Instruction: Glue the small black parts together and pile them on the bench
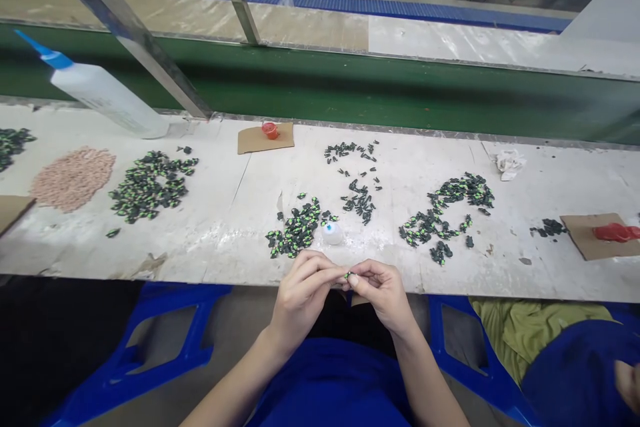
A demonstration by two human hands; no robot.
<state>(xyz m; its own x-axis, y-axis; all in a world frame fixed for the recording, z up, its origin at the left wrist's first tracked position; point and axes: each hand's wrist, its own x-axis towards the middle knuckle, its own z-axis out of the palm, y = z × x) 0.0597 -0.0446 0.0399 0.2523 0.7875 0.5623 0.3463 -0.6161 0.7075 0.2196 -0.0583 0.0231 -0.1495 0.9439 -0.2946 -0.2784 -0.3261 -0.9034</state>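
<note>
My right hand (384,292) pinches a small black-and-green part (349,275) between thumb and fingers, just off the table's front edge. From the other side my left hand (304,293) closes on the same part; its lower fingers are partly hidden. Beyond my hands stands a small white bottle with a blue tip (331,235). A pile of black-and-green parts (296,229) lies left of that bottle, and loose slim black pieces (359,200) are scattered behind it. More black-and-green parts (424,227) form a curved heap to the right.
At the left are a large white bottle (110,97) with a blue nozzle, a pink heap (75,177) and another dark-green pile (150,187). Cardboard (253,140) carries a red cup (270,130). Crumpled tissue (510,163) lies at right. A person's sleeve (575,373) is at lower right.
</note>
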